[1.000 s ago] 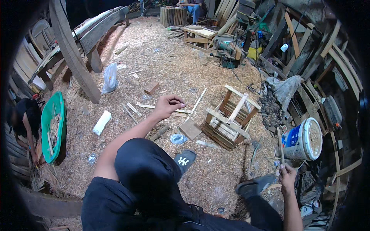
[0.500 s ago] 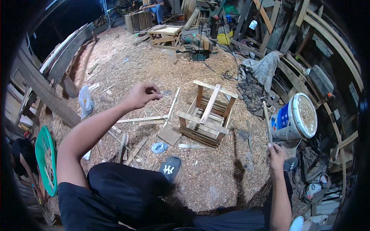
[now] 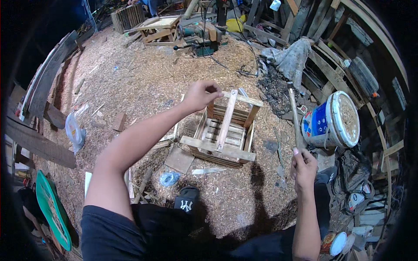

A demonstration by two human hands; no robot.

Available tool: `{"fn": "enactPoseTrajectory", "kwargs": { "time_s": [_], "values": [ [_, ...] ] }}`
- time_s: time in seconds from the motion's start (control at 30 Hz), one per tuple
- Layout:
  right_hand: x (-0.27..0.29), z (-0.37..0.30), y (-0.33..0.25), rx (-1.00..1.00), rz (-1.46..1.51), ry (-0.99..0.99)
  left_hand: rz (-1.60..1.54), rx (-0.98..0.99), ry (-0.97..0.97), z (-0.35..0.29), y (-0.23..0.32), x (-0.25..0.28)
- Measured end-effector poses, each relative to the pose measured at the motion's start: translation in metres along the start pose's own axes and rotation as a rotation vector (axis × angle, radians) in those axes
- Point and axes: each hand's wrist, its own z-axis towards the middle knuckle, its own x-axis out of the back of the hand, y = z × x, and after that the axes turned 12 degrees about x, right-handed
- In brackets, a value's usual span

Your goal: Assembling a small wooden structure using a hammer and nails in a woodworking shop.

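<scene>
A slatted wooden crate [image 3: 217,152] stands on the floor in front of me, with one wooden strip [image 3: 227,119] laid across its top from the near rail to the far rail. Above the crate's far left corner is my left hand [image 3: 201,95], thumb and fingertips pinched together. Whatever is between those fingertips is too small to make out. To the right of the crate, my right hand [image 3: 303,167] is closed round the lower end of a hammer's wooden handle [image 3: 296,117]. The dark head points up and away from me.
Right of the hammer stands a white-and-blue bucket [image 3: 320,124] with a pale lid. Wood offcuts, a square board [image 3: 179,158] and a blue plastic bag [image 3: 169,178] lie left of the crate. Farther left is a green basin [image 3: 52,209]. Shavings cover the floor; a low wooden table [image 3: 159,30] stands behind.
My left hand has moved right, from beside the crate to over its far left corner, still pinched. The hammer remains upright in my right hand. The view has shifted slightly.
</scene>
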Motion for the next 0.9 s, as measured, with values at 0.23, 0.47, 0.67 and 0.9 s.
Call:
{"fn": "enactPoseTrajectory", "kwargs": {
  "time_s": [0.23, 0.47, 0.67, 0.9],
  "values": [
    [-0.063, 0.025, 0.046, 0.298, -0.302, -0.03, 0.032, 0.029, 0.127, 0.057, -0.033, -0.042],
    [-0.116, 0.015, 0.116, 0.188, -0.211, 0.024, -0.16, 0.195, 0.054, 0.082, -0.079, -0.044],
    [-0.129, 0.011, 0.119, -0.028, 0.125, 0.129, 0.082, 0.211, 0.186, 0.08, -0.086, -0.045],
    [-0.114, 0.001, 0.118, 0.014, 0.101, 0.182, 0.076, 0.285, 0.236, 0.073, -0.05, -0.055]
  ]
}}
